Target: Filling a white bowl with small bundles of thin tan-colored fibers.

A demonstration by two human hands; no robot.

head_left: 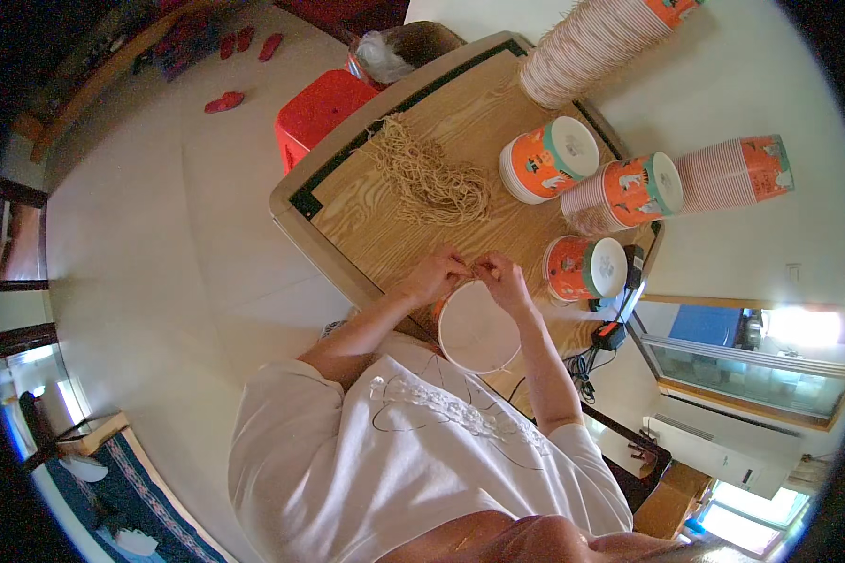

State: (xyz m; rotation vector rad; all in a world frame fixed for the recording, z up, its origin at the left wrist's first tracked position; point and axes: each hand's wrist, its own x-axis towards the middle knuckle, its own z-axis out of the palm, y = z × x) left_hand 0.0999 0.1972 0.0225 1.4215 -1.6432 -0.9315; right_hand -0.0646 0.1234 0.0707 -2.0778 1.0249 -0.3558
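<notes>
A paper tub [480, 328] sits against my front at the table's near edge, its round white opening facing up toward me. At its far rim my left hand [439, 274] and my right hand [503, 284] come together, thumbs and fingers pinched. Between the fingertips is what looks like a thin tan string, mostly hidden by them. Farther off, to the left on the tabletop, lies a loose tangled heap of tan string [432, 178].
On the wood-grain table [357, 230], orange-and-green paper tubs [549, 159] stand upside down, several in tall nested stacks [596, 52]. A black power adapter [610, 334] with cables lies at the right. Beyond the left edge is a red stool [319, 113].
</notes>
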